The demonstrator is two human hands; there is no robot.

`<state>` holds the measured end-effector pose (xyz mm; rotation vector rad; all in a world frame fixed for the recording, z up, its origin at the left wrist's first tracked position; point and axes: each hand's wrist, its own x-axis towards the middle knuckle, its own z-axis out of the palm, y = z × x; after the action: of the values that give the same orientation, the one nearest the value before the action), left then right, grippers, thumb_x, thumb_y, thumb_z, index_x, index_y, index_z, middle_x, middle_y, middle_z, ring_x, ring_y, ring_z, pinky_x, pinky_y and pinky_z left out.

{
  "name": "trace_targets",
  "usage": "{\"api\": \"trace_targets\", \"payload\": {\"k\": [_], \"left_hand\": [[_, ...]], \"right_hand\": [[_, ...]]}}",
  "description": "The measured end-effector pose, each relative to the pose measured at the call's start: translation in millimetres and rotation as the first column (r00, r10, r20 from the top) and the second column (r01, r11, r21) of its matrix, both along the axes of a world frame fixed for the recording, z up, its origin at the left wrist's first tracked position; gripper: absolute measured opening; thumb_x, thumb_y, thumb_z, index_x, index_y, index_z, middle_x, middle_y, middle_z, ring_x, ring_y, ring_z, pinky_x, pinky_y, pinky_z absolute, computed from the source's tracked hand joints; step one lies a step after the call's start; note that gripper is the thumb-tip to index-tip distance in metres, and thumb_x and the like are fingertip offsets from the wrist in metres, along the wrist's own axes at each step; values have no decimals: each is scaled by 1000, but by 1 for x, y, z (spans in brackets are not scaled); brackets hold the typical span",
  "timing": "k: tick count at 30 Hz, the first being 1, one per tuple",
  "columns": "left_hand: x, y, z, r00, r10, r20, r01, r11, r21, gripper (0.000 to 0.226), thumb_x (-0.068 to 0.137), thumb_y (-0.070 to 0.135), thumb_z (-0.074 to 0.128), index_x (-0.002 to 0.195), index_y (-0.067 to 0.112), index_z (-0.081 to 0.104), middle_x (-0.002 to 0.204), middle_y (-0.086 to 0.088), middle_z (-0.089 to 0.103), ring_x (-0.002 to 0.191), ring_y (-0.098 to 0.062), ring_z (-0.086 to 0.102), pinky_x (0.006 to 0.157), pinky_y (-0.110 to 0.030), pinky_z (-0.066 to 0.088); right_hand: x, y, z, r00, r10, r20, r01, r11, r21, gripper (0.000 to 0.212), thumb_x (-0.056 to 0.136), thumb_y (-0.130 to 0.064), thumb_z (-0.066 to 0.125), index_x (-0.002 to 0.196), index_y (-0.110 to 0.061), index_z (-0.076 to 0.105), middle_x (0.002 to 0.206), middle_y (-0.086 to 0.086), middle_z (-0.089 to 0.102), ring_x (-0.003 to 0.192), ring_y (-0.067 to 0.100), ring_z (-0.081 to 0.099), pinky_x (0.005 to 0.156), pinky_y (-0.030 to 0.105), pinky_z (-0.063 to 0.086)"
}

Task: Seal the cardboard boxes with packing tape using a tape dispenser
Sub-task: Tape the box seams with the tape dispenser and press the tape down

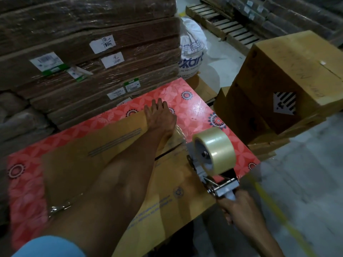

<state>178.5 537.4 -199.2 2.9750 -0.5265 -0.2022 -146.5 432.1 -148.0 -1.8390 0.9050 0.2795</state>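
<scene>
A brown cardboard box (115, 145) lies with its top flaps closed on a red patterned table (196, 108). My left hand (159, 115) lies flat on the box's far edge, fingers straight, pressing down where a strip of clear tape runs along the centre seam. My right hand (235, 204) grips the handle of a tape dispenser (213, 164), which carries a roll of clear tape (215, 149) and sits on the seam near the box's right side. Tape stretches from the dispenser toward my left hand.
A stack of brown boxes (289, 80) stands to the right of the table. Shrink-wrapped bundles of flat cardboard (83, 58) rise behind the table. A white sack (193, 51) and wooden pallets (222, 23) lie beyond. Grey floor with a yellow line (274, 212) runs along the right.
</scene>
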Motion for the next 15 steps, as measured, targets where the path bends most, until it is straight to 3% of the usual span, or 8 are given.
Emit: {"api": "trace_targets", "payload": {"k": [4,7,9,11,13,15], "left_hand": [[-2,2,3,1000,-16,18,16,999,32,69,98,53,31,156,17,25,166,-11,14,152,-35,9,119,-62,8],[-19,-2,10,993,-40,115,41,999,-5,63,102,56,28,155,22,29,165,-11,17,153,-34,11,120,-59,7],[-41,-5,9,977,-157,143,184,963,-199,56,102,54,33,145,19,45,158,-9,36,151,-28,22,122,-56,10],[-68,0,4,889,-451,81,454,842,-293,43,97,50,45,126,22,61,141,-2,56,147,-23,30,121,-56,11],[-81,8,-3,763,-643,61,646,755,-111,36,90,44,50,112,25,70,127,3,65,142,-23,38,120,-57,11],[-81,13,-1,787,-617,3,616,785,63,40,87,42,43,106,25,74,118,3,68,135,-21,44,121,-54,8]], "right_hand": [[-15,-1,-7,1000,-21,-6,21,1000,5,39,80,-19,75,50,-6,54,43,7,55,42,22,51,52,36,42],[-12,3,-7,1000,13,-5,-13,1000,9,29,75,-28,73,54,-21,55,44,-6,57,51,19,54,57,31,46],[-14,3,-11,1000,-10,-8,9,1000,-28,31,78,-24,75,54,-14,57,53,4,61,56,26,57,57,35,45],[-16,3,-17,998,-57,-1,57,997,-46,30,74,-28,75,59,-6,60,59,13,61,56,30,58,57,42,48],[-16,5,-19,998,-65,2,65,997,-38,30,70,-33,73,62,-7,60,61,14,62,57,31,59,58,44,51],[-12,5,-18,998,-60,0,60,998,-27,27,71,-32,73,58,-12,59,60,13,61,57,30,59,57,38,48]]}}
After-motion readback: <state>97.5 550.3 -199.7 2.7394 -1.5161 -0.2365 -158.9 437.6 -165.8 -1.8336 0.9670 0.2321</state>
